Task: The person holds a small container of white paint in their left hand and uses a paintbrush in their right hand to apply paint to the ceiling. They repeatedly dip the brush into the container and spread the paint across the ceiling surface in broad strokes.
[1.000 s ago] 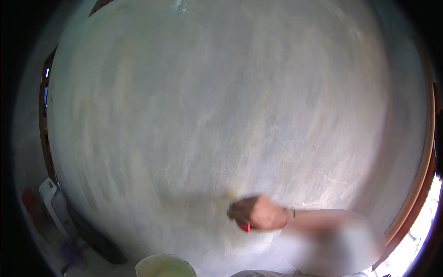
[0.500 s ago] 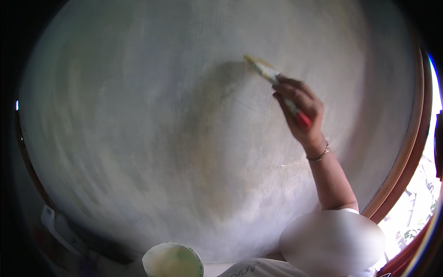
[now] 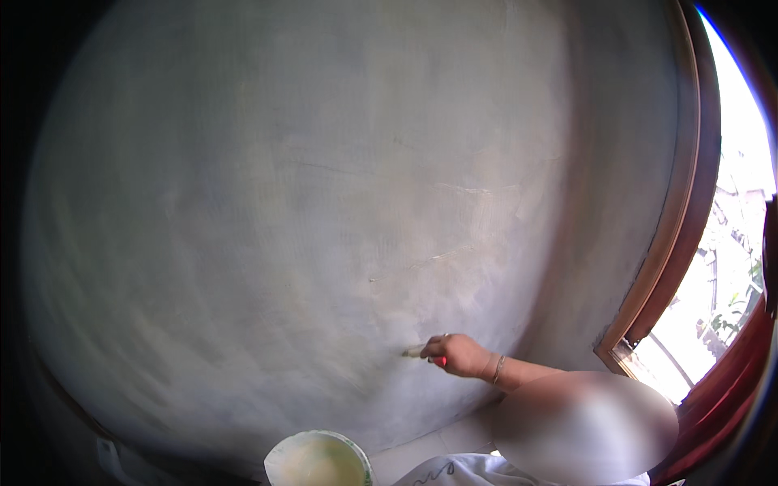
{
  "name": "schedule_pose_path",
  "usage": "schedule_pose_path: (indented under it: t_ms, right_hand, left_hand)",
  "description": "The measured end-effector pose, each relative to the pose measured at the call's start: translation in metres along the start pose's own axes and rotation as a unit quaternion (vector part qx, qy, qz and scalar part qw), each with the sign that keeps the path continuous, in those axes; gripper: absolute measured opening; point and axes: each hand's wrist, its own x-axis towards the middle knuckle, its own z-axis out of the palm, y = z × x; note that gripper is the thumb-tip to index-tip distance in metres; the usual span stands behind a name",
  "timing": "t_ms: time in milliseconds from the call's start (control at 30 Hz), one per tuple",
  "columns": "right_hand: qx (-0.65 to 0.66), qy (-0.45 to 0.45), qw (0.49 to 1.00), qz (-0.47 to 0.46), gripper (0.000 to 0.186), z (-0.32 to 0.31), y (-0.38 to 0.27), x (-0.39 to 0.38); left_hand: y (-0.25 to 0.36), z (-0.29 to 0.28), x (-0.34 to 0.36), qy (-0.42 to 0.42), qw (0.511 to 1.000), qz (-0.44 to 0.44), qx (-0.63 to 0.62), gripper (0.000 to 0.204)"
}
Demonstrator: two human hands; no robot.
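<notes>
My right hand [image 3: 462, 356] is closed around a paintbrush [image 3: 413, 351] with a red handle end. A thin bracelet circles that wrist. The brush points left, its bristle tip at the low part of a grey-white wall [image 3: 243, 227]; firm contact cannot be made out. Streaks and patchy strokes cover the wall's surface, with a few fine crack-like lines right of the middle. At the bottom edge, left of my white shirt [image 3: 462, 470], is a white bucket [image 3: 279, 460] with pale yellowish-green liquid inside. My left hand is out of view.
On the right, a brown wooden frame [image 3: 677, 235] borders a bright opening with branches and leaves outside. Dark red cloth [image 3: 725, 393] hangs beside it. A pale object [image 3: 108, 458] shows at the lower left. A blurred oval covers part of my right arm.
My right hand has moved down the wall with the brush, which has swung from pointing up-left to nearly level. The view has shifted, so more of the frame and opening shows.
</notes>
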Motion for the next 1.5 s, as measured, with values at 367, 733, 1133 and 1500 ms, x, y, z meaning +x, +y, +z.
schedule_pose_path:
  t_ms: [367, 733, 1133, 1500]
  right_hand:
    - [0.009, 0.154, 0.981, -0.116, 0.019, -0.109, 0.001, -0.034]
    - [0.149, 0.3, 0.94, -0.065, 0.02, -0.193, 0.097, -0.074]
    - [0.165, 0.544, 0.823, -0.004, 0.026, -0.219, 0.156, -0.129]
    - [0.117, 0.572, 0.807, -0.089, 0.025, -0.214, 0.214, -0.099]
  left_hand:
    - [-0.016, 0.056, 0.022, 0.04, 0.969, -0.128, -0.209, 0.028]
    - [0.025, 0.111, 0.027, 0.058, 0.956, -0.17, -0.233, 0.034]
    - [0.136, 0.096, -0.01, 0.006, 0.821, -0.273, -0.501, 0.044]
    - [0.13, 0.069, -0.009, -0.057, 0.735, -0.343, -0.583, 0.057]
